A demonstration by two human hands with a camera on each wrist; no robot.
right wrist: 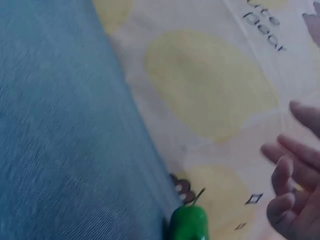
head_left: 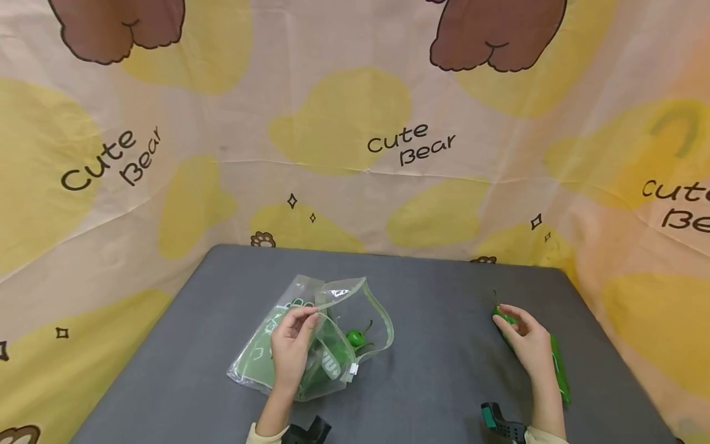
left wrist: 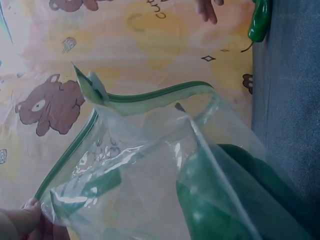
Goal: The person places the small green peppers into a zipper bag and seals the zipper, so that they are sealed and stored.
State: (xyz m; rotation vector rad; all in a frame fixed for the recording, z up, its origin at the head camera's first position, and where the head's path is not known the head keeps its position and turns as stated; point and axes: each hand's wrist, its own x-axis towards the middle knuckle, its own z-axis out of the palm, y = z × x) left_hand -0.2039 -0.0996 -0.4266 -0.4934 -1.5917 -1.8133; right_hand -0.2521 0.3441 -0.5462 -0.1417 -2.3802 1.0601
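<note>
A clear zip bag [head_left: 261,357] with green edging and printing lies on the grey table, its mouth spread apart. My left hand [head_left: 291,345] pinches the rim of that bag between thumb and fingertips; the left wrist view also has this hand [left wrist: 25,220] at the bag's edge. Inside the bag are green peppers [head_left: 357,338], partly hidden by the plastic. On the right, my right hand [head_left: 527,345] is over a green pepper [head_left: 560,373] and hides its middle. From the right wrist, the fingers of that hand [right wrist: 300,190] look loose and hold nothing, apart from the pepper [right wrist: 189,223].
The grey table [head_left: 438,345] ends at a printed cloth [head_left: 338,123] with bears and lettering, which hangs behind and at both sides. A white zip slider [head_left: 353,369] sits on the bag's near corner.
</note>
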